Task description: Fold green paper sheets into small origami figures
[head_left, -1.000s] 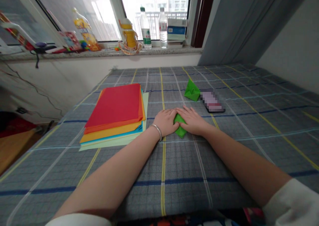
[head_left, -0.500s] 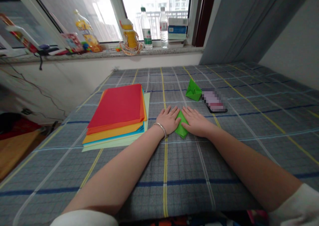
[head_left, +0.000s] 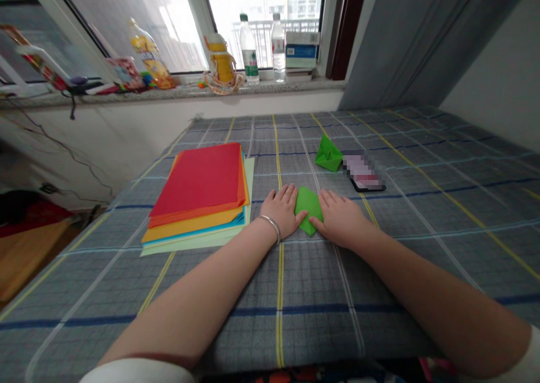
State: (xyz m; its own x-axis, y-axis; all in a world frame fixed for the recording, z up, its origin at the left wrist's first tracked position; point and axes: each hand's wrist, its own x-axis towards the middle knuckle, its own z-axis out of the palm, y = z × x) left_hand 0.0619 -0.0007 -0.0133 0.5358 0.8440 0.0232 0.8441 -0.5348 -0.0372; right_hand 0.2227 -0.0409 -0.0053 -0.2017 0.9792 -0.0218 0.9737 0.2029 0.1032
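A folded piece of green paper [head_left: 309, 203] lies flat on the checked cloth between my two hands. My left hand [head_left: 282, 210], with a silver bangle on the wrist, rests flat with its fingers stretched out along the paper's left edge; its thumb touches the paper. From the other side, my right hand [head_left: 341, 217] lies flat on the paper's right edge, thumb pointing inward over it. Both palms face down and hide the paper's side edges. Just beyond the right hand stands a folded green paper shape [head_left: 328, 154] with raised points.
A stack of coloured paper [head_left: 200, 180], red on top, lies left of my hands. A phone [head_left: 364, 171] lies to the right, beside the green shape. Bottles [head_left: 248, 51], a yellow cup [head_left: 222, 62] and boxes [head_left: 301, 51] stand on the windowsill [head_left: 270, 88] behind the checked cloth [head_left: 236, 338].
My hands have moved apart, the right one outward and slightly nearer me. More of the green paper's middle shows between them. The other things stay where they were.
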